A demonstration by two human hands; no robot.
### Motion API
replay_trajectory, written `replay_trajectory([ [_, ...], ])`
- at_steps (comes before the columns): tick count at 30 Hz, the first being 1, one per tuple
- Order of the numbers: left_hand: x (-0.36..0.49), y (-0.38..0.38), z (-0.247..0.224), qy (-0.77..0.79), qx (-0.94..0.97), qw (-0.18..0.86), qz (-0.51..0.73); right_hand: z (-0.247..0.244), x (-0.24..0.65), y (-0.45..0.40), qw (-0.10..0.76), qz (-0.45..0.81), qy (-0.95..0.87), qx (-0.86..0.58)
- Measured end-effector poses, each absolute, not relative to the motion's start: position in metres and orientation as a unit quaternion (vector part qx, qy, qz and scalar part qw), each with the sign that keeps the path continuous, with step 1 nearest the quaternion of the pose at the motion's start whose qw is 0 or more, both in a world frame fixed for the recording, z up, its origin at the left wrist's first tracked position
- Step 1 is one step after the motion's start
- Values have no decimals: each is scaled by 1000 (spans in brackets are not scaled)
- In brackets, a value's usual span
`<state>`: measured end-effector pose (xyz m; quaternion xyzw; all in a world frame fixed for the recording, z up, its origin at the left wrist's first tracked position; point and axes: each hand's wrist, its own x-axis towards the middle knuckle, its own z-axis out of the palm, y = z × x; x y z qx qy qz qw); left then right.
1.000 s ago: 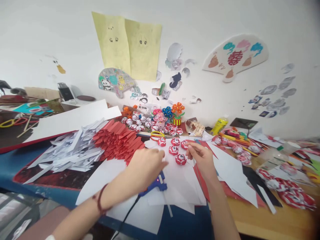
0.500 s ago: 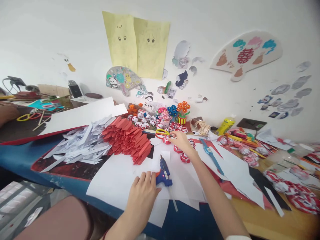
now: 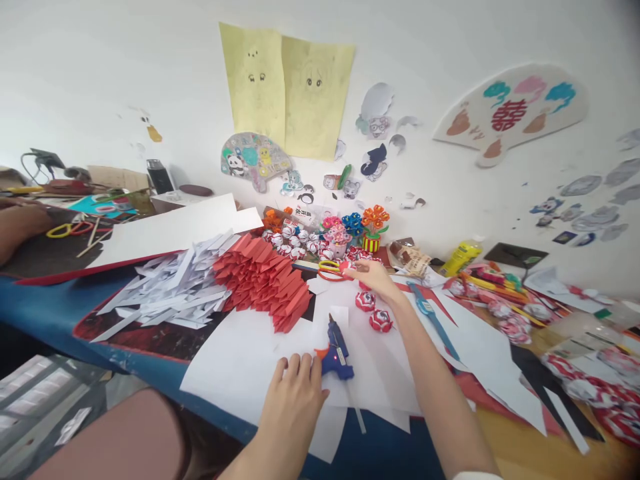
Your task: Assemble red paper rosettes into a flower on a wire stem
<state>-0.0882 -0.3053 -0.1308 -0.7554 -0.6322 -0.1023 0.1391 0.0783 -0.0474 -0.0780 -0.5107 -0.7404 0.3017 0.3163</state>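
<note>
My left hand [image 3: 299,387] rests palm down on white paper with its fingers stretched out, close beside a blue hot glue gun [image 3: 337,350]. The glue gun has an orange trigger, a small red light and a glue stick at its rear. Farther off, my right hand [image 3: 374,278] has its fingers closed on a small red-and-white paper ball [image 3: 346,267], largely covered by the fingertips. Yellow-and-red scissors [image 3: 330,268] lie just left of those fingers. Two more red-and-white paper balls, a near one [image 3: 381,321] and a farther one [image 3: 365,301], sit below my right wrist.
Left of the white paper [image 3: 235,363] are piles of folded red paper pieces [image 3: 265,283] and white strips [image 3: 175,287]. Flower pots [image 3: 371,241] and more balls line the wall. A blue strap-like tool [image 3: 434,320] lies right. Another person's arm [image 3: 20,227] rests far left.
The view has shifted slightly, moving the scene rightward. My right fingers have closed on a paper ball and raised it a little beside the scissors. My left hand stays by the glue gun.
</note>
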Motion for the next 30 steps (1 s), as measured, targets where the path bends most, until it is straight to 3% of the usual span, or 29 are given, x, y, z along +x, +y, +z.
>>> replay_trajectory([
  [4,-82,-297,-140,-640,-746,150,-108,-59,102,-83,383,416,-701,-435],
  [5,-81,-295,-142,-638,-747,151,-113,-57,108,-94,427,510,-645,-377],
  [12,-78,-283,-153,-631,-754,146,-113,-63,118,-139,434,692,-497,-293],
  [17,-78,-284,-150,-628,-764,99,-109,-73,111,-144,465,733,-430,-247],
  [25,-89,-288,-151,-624,-740,12,-250,-71,114,-147,487,745,-394,-231],
  [30,-99,-284,-139,-590,-699,-161,-370,-71,117,-151,491,758,-374,-214],
])
